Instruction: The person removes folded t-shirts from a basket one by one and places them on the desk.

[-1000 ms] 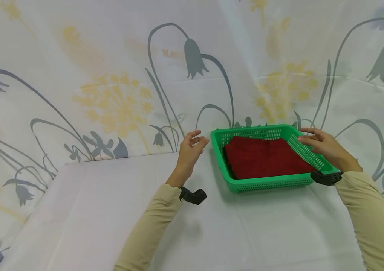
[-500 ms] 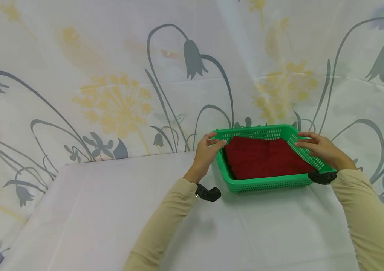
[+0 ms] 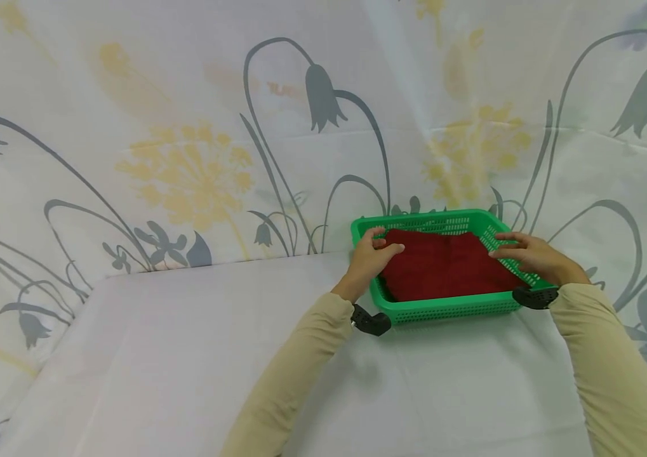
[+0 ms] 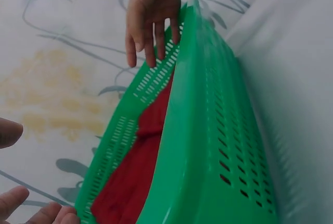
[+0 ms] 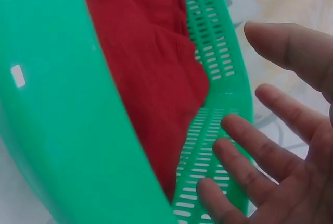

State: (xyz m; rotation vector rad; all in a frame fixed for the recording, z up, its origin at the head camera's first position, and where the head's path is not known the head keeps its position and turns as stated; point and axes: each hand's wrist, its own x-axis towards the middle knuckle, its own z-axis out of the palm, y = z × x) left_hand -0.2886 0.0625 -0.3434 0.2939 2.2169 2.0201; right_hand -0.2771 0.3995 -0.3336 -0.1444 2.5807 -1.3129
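Note:
A folded dark red cloth lies inside a green plastic basket with slotted sides. Over the basket's left side hovers my left hand, its fingers loosely bent and holding nothing. My right hand is above the right side, fingers spread and relaxed. In the right wrist view, the fingers of that hand stand over the slotted wall, with the red cloth beyond them. The left wrist view shows the right hand at the basket's far end and a few left fingertips at the lower left corner.
The basket stands on a white-covered table, close to the back. Behind it hangs a white sheet printed with grey and yellow flowers. A black wrist camera is strapped to the left wrist, another to the right.
My left hand has moved right, from beside the basket to over its left side. The right hand has shifted slightly left and inward. Basket and cloth stay in place.

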